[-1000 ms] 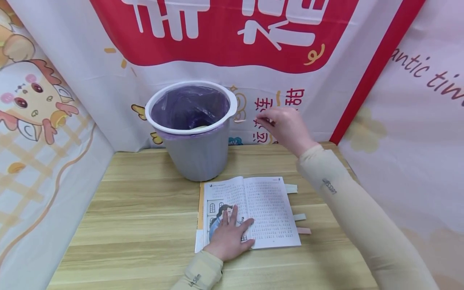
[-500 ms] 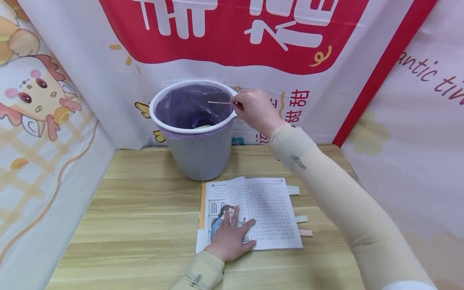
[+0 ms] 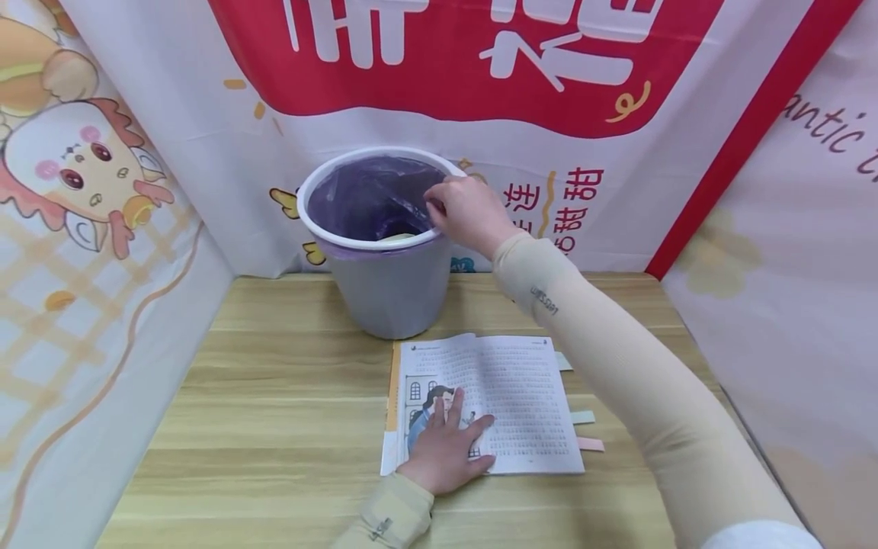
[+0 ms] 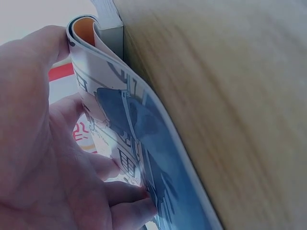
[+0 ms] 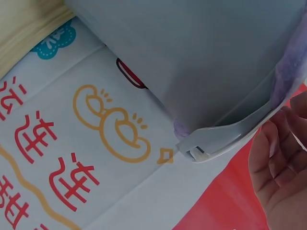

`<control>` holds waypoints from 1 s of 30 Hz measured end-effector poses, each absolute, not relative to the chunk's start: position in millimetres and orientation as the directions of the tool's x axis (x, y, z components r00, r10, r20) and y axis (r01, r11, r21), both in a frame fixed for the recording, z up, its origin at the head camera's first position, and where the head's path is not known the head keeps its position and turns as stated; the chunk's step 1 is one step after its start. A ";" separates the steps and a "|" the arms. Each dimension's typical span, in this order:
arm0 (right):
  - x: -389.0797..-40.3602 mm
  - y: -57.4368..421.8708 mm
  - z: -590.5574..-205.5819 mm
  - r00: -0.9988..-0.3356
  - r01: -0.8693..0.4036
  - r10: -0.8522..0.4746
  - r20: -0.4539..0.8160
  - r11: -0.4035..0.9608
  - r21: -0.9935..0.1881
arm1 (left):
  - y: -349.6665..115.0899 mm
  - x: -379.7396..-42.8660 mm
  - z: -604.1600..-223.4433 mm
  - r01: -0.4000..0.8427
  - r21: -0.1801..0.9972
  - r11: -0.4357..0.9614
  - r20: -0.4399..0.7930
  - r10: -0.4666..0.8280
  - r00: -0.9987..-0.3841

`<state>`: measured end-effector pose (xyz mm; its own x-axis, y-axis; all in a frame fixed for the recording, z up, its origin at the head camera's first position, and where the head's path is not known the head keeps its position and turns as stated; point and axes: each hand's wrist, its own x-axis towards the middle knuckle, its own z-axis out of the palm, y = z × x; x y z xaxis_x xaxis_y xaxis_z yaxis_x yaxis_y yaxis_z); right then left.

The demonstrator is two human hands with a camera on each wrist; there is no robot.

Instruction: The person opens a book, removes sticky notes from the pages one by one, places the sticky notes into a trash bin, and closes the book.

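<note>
My left hand rests with spread fingers on the left page of an open book, over a printed picture. The left wrist view shows the left hand against that illustrated page, which curves at its edge. My right hand is over the right rim of a grey trash can lined with a purple bag. Its fingers are bent; no strip shows at them, and whether they pinch anything is hidden. The right wrist view has the right hand beside the can's white rim.
Pale green and pink page tabs stick out from the book's right edge. Something pale yellowish lies inside the can. The wooden tabletop is bordered by printed cloths at the back and sides.
My right hand has moved left to the can's rim. The thin pale strip that it pinched over the can half a second ago is out of sight. My left hand stays on the page.
</note>
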<state>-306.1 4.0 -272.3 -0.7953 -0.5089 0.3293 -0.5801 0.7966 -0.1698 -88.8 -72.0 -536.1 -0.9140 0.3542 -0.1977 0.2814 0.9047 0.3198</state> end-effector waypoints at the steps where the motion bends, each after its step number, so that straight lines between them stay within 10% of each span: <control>1: -305.8 5.3 -272.6 -0.796 -0.579 -0.507 0.331 0.797 -0.171 | -71.5 -88.5 -535.8 0.282 0.319 0.905 -0.197 0.354 -0.914; 18: -263.6 65.2 -261.9 -0.797 -0.560 -0.453 0.400 0.803 -0.205 | -71.2 -86.2 -535.8 0.282 0.321 0.904 -0.193 0.354 -0.915; 30: -201.1 167.6 -337.2 -0.780 -0.543 -0.386 0.493 0.809 -0.225 | -69.3 -88.3 -539.2 0.294 0.311 0.904 -0.180 0.360 -0.915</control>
